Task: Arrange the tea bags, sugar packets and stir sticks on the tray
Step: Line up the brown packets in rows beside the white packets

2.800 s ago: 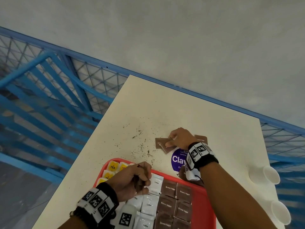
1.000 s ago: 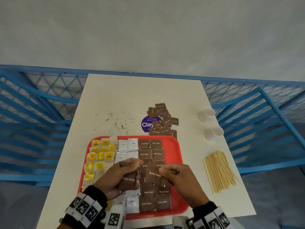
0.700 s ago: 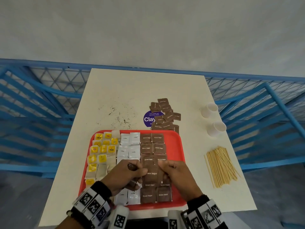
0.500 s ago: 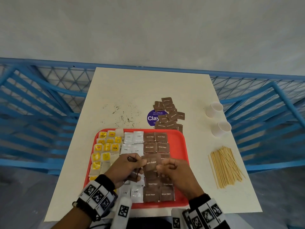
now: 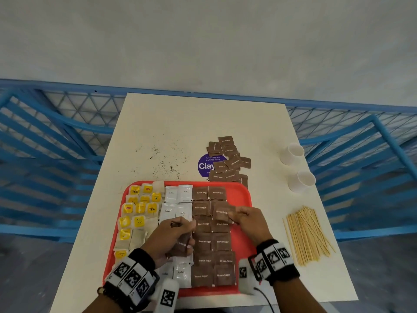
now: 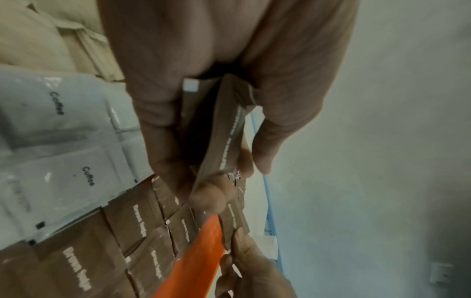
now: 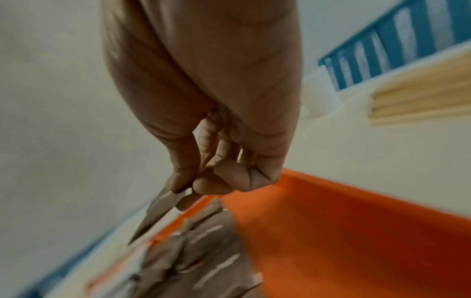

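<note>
A red tray (image 5: 246, 195) lies at the table's near edge with yellow tea bags (image 5: 140, 208) on its left, white coffee sachets (image 5: 178, 195) in the middle and two columns of brown sugar packets (image 5: 213, 242) on the right. My right hand (image 5: 248, 220) pinches one brown sugar packet (image 5: 222, 212) by its edge above the right column; the right wrist view shows that packet (image 7: 153, 213) edge-on. My left hand (image 5: 171, 236) grips a small stack of brown sugar packets (image 6: 229, 141) over the tray's middle. Loose brown packets (image 5: 228, 161) lie beyond the tray. Wooden stir sticks (image 5: 306, 236) lie to the right.
Two white paper cups (image 5: 293, 152) (image 5: 303, 180) stand at the table's right side. A purple round sticker (image 5: 206, 166) and dark crumbs (image 5: 164, 161) mark the tabletop beyond the tray. Blue metal railings (image 5: 56, 154) surround the table.
Both hands came back from the loose pile to the tray. My right hand took one packet from the left hand's stack and carried it up and right over the right brown column.
</note>
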Demonstrator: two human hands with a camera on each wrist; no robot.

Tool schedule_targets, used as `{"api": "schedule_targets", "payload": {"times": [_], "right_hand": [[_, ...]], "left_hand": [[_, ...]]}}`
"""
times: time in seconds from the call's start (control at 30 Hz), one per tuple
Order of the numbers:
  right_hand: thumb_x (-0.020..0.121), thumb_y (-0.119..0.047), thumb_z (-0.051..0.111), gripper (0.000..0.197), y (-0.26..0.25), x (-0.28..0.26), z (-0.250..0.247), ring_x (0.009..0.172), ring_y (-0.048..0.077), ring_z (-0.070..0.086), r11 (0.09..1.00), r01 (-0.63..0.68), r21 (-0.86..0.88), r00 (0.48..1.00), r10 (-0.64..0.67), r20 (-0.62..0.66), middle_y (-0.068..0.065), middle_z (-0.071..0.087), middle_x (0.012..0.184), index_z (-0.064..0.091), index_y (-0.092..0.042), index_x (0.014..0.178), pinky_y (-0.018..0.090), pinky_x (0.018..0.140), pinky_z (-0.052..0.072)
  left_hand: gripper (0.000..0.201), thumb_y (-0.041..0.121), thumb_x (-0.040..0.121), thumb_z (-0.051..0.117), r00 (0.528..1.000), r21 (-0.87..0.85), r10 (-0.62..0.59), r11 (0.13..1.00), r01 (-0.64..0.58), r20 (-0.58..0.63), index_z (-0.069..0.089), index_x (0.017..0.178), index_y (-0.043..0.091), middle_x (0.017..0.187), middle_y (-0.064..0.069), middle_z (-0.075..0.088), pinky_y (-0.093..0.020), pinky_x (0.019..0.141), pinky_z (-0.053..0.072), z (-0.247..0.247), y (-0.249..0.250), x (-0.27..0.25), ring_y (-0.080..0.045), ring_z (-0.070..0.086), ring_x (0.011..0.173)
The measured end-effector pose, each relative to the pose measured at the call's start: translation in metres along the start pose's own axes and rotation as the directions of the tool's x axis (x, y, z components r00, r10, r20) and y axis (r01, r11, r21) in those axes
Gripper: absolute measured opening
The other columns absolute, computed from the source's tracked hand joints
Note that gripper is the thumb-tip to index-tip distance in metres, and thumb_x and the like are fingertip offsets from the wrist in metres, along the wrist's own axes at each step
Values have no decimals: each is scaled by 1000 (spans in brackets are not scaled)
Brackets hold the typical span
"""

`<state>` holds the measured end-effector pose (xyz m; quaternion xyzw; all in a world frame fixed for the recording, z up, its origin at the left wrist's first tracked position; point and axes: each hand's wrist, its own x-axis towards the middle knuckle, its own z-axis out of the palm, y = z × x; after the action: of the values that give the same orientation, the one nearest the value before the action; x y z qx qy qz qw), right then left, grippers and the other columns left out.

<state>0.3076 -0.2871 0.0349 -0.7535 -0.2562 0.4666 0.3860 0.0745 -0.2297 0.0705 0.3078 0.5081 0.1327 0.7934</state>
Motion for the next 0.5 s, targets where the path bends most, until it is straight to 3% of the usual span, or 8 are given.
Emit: {"api": "schedule_targets", "payload": {"times": [0.13, 0.23, 0.33, 0.4, 0.5], "right_hand": [[88, -12, 72, 21, 11, 45, -2, 56, 8, 50, 988, -33, -154, 999, 31, -17, -3, 60, 60, 68, -5, 69, 10, 48, 41], [87, -20, 75, 24, 20, 62, 3, 57, 10, 51, 974, -75, -215, 997, 75, -6, -2, 60, 59, 71, -4, 68, 20, 58, 46], [80, -22, 81, 19, 26, 70, 9, 63, 11, 57, 967, -128, -221, 992, 124, -34, -4, 66, 63, 72, -12, 67, 26, 68, 49], [75, -24, 85, 21, 26, 73, 12, 68, 12, 61, 964, -144, -221, 988, 128, -86, -3, 70, 71, 68, -16, 66, 28, 73, 51], [73, -25, 86, 27, 26, 71, 16, 71, 13, 62, 958, -144, -250, 983, 109, -150, -3, 70, 75, 61, -20, 65, 25, 70, 47]], "left_hand": [[21, 19, 88, 70, 997, -115, -71, 991, 74, 32, 58, 92, 2, 75, -20, 59, -35, 55, 57, -10, -6, -5, -26, 63, 60], [18, 16, 90, 68, 995, -183, -94, 978, 95, 15, 59, 89, 0, 74, -17, 59, -36, 52, 59, -16, -7, -8, -25, 66, 61], [19, 16, 87, 69, 994, -224, -105, 969, 107, 22, 62, 88, -1, 81, -20, 60, -37, 53, 60, -21, -7, -8, -26, 67, 63], [19, 16, 85, 69, 994, -246, -103, 963, 110, 40, 63, 88, -1, 87, -22, 60, -39, 55, 61, -23, -7, -8, -28, 67, 65], [15, 13, 83, 69, 992, -265, -92, 958, 111, 81, 64, 90, 0, 85, -20, 62, -43, 62, 61, -24, -5, -8, -31, 69, 73]]}}
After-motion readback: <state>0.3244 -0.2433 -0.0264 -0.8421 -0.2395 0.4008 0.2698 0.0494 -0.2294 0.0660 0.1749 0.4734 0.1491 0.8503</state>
